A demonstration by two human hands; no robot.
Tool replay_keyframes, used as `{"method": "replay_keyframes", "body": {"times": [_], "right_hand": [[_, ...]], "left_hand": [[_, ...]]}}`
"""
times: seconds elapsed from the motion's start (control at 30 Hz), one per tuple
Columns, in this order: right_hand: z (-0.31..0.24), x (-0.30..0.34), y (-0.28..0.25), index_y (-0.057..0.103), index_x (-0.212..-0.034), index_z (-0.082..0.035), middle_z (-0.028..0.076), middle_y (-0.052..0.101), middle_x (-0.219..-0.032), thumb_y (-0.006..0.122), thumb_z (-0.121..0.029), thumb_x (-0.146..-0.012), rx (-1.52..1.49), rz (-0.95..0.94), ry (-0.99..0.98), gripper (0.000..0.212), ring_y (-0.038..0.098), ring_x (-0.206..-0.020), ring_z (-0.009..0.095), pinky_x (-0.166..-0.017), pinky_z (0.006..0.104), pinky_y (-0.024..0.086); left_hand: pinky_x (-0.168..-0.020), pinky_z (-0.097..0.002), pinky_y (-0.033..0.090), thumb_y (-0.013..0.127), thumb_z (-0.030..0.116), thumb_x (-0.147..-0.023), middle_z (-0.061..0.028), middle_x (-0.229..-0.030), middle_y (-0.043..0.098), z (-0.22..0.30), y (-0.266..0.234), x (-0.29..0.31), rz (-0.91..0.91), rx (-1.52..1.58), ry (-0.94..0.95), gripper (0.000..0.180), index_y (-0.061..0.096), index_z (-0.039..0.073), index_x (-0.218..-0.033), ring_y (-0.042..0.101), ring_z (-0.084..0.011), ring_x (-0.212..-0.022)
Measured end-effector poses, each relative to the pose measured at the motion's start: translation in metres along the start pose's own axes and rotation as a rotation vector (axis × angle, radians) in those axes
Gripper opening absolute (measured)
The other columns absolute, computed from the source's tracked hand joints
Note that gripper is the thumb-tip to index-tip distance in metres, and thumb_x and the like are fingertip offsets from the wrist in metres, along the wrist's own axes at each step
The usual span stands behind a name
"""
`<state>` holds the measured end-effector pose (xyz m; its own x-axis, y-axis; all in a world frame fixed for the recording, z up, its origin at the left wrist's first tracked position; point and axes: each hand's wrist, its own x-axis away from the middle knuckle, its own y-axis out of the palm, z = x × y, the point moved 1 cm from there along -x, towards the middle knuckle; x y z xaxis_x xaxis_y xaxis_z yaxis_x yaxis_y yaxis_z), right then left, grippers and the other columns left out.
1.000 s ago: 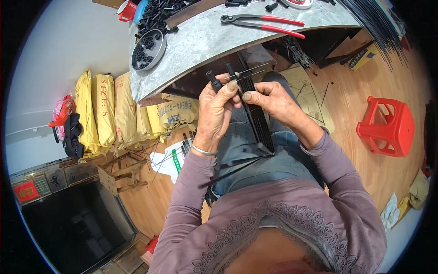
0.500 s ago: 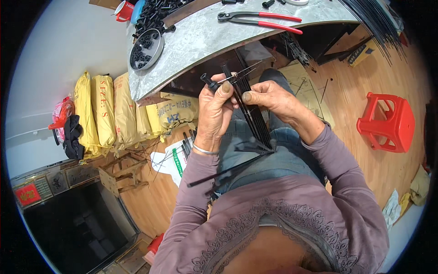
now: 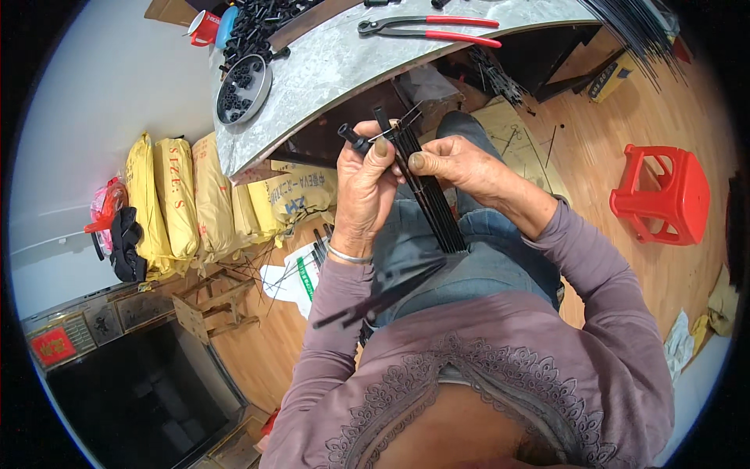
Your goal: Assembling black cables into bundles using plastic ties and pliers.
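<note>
Hands: two, both on the work. Left hand (image 3: 364, 187): grip closed, thumb bent over curled fingers; it has hold of one black tubular piece (image 3: 353, 139) and the upper end of one bundle of black rods (image 3: 432, 195). Right hand (image 3: 467, 166): grip closed, thumb laid flat on the bundle's upper part, fingers behind and partly hidden.

Table (image 3: 328, 74): one pair of pliers (image 3: 433, 34) with two red handles; one round dish (image 3: 256, 98) of small black parts; one heap of black fittings (image 3: 256, 30), too many to count; one red cup (image 3: 205, 30). At the table's right end, one sheaf of long rods (image 3: 639, 37), uncounted. On the floor, one red stool (image 3: 689, 199); at the wall, at least four upright yellow sacks (image 3: 177, 195).

Bundle: in front of the table edge, slanting over the lap. Rods dark, thin, straight, packed side by side; exact number not resolvable. A few thin metallic wires cross near its top end, just beside the thumbs. Near its lower end, more black lengths fan toward the left forearm, blurred. Tubular piece: matt black, stubby, wider at its end, tilted up-left.
</note>
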<state>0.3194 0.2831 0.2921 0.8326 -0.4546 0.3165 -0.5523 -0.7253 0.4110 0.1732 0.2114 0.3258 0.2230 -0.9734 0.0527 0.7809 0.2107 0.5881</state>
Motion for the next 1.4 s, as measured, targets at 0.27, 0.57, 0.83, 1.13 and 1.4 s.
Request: {"method": "replay_keyframes", "body": {"times": [0.27,0.57,0.83,1.13,1.4], "right_hand": [[-0.008,0.007,0.014,0.066,-0.081,-0.004,-0.001,0.063,-0.076,0.071,-0.037,-0.084,0.217,0.185,-0.076,0.033,0.053,-0.068,0.005,-0.060,0.0215,0.042],[-0.011,0.012,0.025,0.066,-0.083,-0.001,0.000,0.064,-0.075,0.071,-0.033,-0.084,0.316,0.255,-0.104,0.032,0.056,-0.071,0.006,-0.064,0.0211,0.044],[-0.026,0.015,0.042,0.051,-0.114,0.002,0.006,0.062,-0.095,0.068,-0.006,-0.085,0.085,0.228,-0.410,0.034,0.061,-0.085,0.011,-0.073,0.0264,0.052],[-0.024,0.014,0.049,0.042,-0.121,0.000,0.006,0.059,-0.082,0.062,-0.002,-0.087,-0.143,0.233,-0.379,0.039,0.059,-0.063,0.011,-0.056,0.0243,0.053],[-0.023,0.007,0.053,0.047,-0.114,-0.003,0.002,0.051,-0.077,0.062,-0.006,-0.088,-0.059,0.220,-0.398,0.030,0.054,-0.061,0.011,-0.052,0.0245,0.048]], "left_hand": [[-0.054,-0.0180,0.040,0.070,0.030,-0.085,0.0015,-0.079,0.060,-0.001,0.007,0.008,0.062,-0.155,0.088,0.039,0.059,0.004,-0.111,0.050,-0.0048,-0.062],[-0.053,-0.0175,0.036,0.068,0.021,-0.088,0.0041,-0.076,0.056,-0.003,0.010,0.011,0.120,-0.121,0.080,0.026,0.060,0.006,-0.108,0.047,-0.0037,-0.062],[-0.046,-0.0190,0.041,0.071,0.012,-0.084,0.0001,-0.075,0.061,0.011,0.013,0.005,0.105,-0.238,0.058,0.015,0.062,0.005,-0.094,0.053,-0.0049,-0.057],[-0.050,-0.0226,0.041,0.056,0.038,-0.093,-0.0001,-0.073,0.052,0.019,0.007,-0.001,0.128,-0.284,0.049,0.042,0.059,-0.002,-0.106,0.049,-0.0084,-0.058],[-0.068,-0.0273,0.043,0.035,0.066,-0.091,-0.0042,-0.083,0.055,0.055,0.017,-0.051,-0.077,-0.479,-0.014,0.075,0.062,-0.003,-0.099,0.051,-0.0112,-0.075]]}}
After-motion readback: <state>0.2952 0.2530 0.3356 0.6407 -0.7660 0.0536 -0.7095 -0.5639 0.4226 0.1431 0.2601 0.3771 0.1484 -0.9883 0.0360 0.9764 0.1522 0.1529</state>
